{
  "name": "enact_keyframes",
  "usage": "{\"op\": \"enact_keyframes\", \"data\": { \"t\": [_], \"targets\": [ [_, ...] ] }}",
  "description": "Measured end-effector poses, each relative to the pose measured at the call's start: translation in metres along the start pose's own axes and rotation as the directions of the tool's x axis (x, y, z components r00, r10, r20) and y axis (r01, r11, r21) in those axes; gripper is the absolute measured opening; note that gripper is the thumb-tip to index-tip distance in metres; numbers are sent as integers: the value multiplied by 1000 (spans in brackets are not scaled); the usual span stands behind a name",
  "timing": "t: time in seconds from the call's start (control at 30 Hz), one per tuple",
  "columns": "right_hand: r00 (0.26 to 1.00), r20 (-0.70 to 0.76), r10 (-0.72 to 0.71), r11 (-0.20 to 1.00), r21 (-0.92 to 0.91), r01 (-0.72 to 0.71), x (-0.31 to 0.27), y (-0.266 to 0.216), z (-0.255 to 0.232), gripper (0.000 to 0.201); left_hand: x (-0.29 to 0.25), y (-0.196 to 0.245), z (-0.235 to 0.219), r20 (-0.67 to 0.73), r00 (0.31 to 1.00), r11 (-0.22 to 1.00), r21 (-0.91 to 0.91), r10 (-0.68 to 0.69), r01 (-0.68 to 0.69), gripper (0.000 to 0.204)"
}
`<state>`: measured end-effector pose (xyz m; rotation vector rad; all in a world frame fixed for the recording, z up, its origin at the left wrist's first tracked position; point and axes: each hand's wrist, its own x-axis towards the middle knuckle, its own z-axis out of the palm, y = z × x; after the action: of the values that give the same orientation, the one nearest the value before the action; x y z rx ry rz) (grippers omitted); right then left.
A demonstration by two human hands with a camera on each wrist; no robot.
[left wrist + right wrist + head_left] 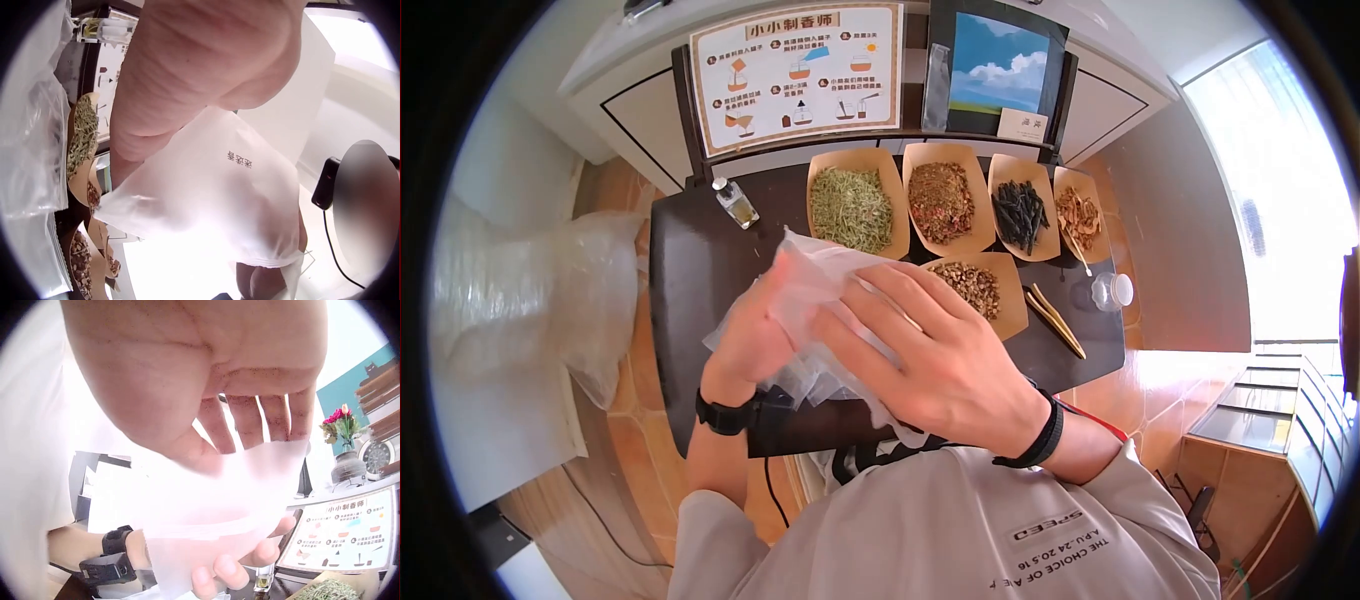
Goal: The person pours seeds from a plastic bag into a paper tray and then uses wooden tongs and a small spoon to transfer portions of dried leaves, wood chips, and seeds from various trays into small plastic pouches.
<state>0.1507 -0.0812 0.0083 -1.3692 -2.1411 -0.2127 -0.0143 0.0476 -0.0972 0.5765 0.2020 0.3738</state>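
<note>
A translucent white bag (825, 262) is held between both hands above the table's front left. My left hand (750, 335) grips one side; in the right wrist view its fingertips (228, 572) curl round the bag's lower part. My right hand (945, 370) pinches the bag between thumb and fingers, seen at the top of the right wrist view. The left wrist view shows the bag (206, 181) with small printed characters, hanging below my left palm (206, 69). More clear plastic bags (800, 385) lie beneath the hands. The bag's contents cannot be made out.
Paper trays of green herbs (850, 208), reddish mix (940, 205), dark strips (1020, 215), brown pieces (1080, 215) and chopped bits (975, 290) stand behind. A small bottle (736, 203) is back left; tweezers (1055, 322) and a clear jar (1112, 291) lie right. An instruction board (795, 80) stands behind.
</note>
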Motion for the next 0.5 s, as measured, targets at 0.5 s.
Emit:
{"op": "enact_keyframes", "data": {
  "t": [0.5],
  "targets": [
    [677, 86, 731, 647, -404, -647, -233, 96, -49, 32, 1, -1, -46, -36, 991, 987, -94, 126, -129, 54]
  ]
}}
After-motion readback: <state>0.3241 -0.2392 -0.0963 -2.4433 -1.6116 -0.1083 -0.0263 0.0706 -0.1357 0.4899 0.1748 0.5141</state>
